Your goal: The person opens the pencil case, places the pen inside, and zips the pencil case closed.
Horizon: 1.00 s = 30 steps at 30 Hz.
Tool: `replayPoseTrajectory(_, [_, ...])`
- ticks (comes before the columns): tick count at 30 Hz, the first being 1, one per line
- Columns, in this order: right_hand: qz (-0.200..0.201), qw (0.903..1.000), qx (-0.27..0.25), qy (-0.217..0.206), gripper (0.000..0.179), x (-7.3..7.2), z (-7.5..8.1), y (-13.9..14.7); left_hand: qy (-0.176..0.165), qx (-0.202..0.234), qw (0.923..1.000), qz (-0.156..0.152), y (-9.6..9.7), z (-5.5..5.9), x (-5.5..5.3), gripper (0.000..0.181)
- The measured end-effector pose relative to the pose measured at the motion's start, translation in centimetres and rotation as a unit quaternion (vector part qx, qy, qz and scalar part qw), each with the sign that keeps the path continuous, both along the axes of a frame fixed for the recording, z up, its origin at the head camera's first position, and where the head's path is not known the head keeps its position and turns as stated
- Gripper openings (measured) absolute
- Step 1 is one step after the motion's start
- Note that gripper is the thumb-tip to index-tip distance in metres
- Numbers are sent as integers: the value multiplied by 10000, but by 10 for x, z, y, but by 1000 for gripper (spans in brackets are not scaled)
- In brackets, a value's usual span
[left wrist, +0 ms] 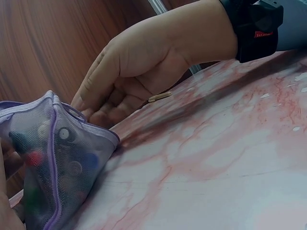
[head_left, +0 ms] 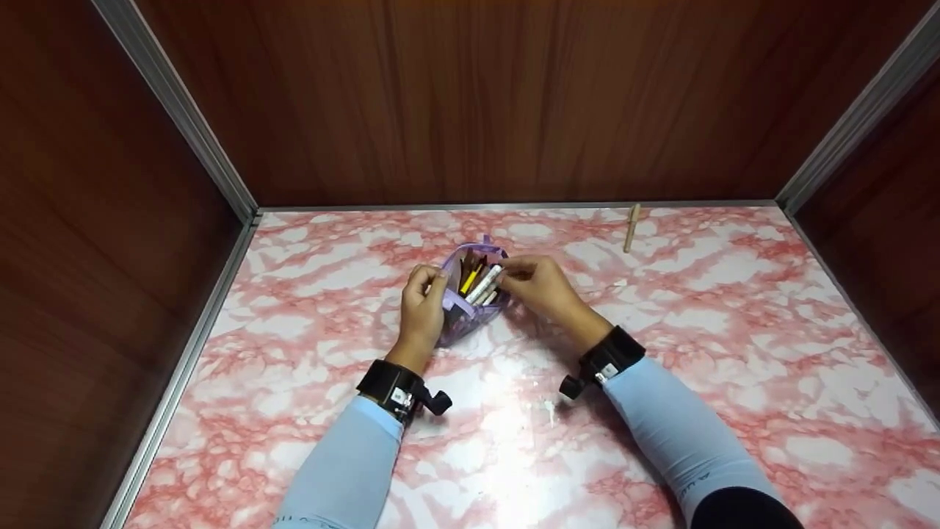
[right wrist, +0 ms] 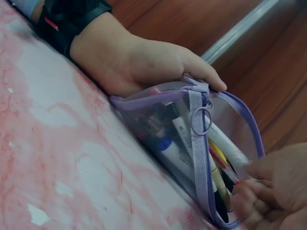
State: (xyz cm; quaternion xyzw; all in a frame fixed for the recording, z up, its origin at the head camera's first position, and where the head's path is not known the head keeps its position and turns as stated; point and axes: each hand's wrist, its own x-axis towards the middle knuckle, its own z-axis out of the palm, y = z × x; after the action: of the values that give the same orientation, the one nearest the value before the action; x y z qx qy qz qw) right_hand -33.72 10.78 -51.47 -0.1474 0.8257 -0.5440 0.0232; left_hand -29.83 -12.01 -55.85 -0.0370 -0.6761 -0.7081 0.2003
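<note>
A purple mesh zip pouch (head_left: pixel 477 317) stands with its mouth open, full of pens and markers. My left hand (head_left: pixel 424 301) grips its left edge by the zip, the thumb along the rim in the right wrist view. Across the opening, my right hand (head_left: pixel 540 288) has thumb and forefinger at the upper end of a white marker (head_left: pixel 485 283), which leans inside the pouch. A yellow pen (head_left: pixel 472 279) and several darker ones stick up beside it. Through the mesh (left wrist: pixel 72 158) the ends of more pens show, blurred.
A beige pen (head_left: pixel 631 229) lies near the back edge of the red-and-white marbled table (head_left: pixel 698 353), right of the pouch. Brown wood-look panels (head_left: pixel 499 103) with metal edging enclose the back and both sides.
</note>
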Motion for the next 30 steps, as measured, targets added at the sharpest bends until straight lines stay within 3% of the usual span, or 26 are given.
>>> replayPoseTrajectory(3, [437,9967,660,202,51,0,0,0,27,46,10000,-7,0,0,0,16])
replayPoseTrajectory(6, [644,9930,943,299,56,-1,0,3,40,44,10000,14,1,1,0,15])
replayPoseTrajectory(12, [433,9954,853,-21,57,-4,1,10,16,9,10000,52,0,0,-1,15])
replayPoseTrajectory(18, [287,9968,646,-363,42,-8,2,17,-13,36,10000,41,1,-1,-1,17])
replayPoseTrajectory(24, [-356,9959,812,-161,31,-21,7,44,70,12,10000,18,0,-1,-2,21])
replayPoseTrajectory(30, [-1267,9871,959,216,32,-38,8,87,60,-31,10000,17,-1,-1,-2,20])
